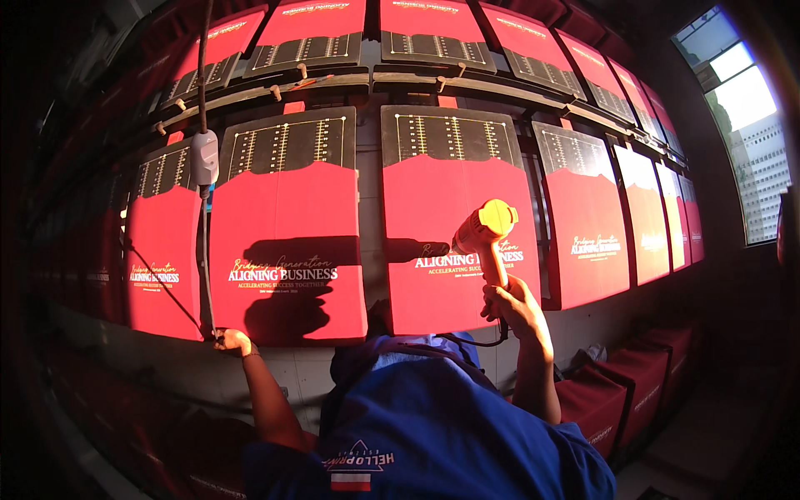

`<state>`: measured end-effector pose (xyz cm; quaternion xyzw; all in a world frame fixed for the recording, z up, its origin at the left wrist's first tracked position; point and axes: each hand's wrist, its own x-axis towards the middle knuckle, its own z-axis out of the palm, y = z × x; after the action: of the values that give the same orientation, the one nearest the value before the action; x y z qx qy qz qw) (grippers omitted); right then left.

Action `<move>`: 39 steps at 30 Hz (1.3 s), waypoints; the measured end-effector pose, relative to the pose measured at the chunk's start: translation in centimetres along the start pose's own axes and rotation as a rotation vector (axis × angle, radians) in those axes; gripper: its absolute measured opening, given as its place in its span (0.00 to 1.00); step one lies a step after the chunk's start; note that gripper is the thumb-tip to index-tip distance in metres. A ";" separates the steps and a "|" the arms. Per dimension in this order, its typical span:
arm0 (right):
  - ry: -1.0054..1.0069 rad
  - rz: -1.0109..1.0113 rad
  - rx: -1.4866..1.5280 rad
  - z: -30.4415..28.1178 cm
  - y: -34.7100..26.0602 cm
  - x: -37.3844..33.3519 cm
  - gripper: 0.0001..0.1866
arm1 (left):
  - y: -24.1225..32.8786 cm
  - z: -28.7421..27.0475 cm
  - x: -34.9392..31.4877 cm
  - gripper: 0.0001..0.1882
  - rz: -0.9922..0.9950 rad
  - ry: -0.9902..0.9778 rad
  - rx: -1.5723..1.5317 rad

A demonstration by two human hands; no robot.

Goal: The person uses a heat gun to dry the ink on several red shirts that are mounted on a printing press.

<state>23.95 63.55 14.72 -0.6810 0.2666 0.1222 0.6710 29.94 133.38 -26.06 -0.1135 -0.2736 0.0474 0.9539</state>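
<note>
Your blue shirt lay nearest, your right hand was clamped around the orange-and-yellow hair dryer over a printed red panel, your left hand met a hanging cord, grip impossible to tell, and the boxy red forms at lower right had hidden insides.

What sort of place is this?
Likely a print workshop: rows of matching red panels with white lettering, black boards marked with ruler-like scales, and what looks like a blow dryer in the right hand.
</note>
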 end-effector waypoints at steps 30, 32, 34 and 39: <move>-0.091 0.026 0.003 1.7 -1.0 0.9 0.10 | -1.0 2.7 -1.1 0.20 0.071 0.089 0.191; -0.056 0.001 -0.048 2.3 -0.3 0.8 0.10 | -1.6 2.2 -1.2 0.20 0.002 0.052 0.152; -0.086 0.035 -0.047 2.1 -0.3 0.9 0.11 | -2.5 2.0 -1.2 0.20 -0.060 0.014 0.115; -0.100 0.037 -0.040 2.7 -0.3 0.8 0.10 | -1.3 2.0 -1.9 0.18 0.037 0.104 0.092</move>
<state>25.30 65.99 14.35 -0.6824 0.2427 0.1737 0.6673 27.31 132.23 -25.12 -0.0768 -0.2190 0.0717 0.9701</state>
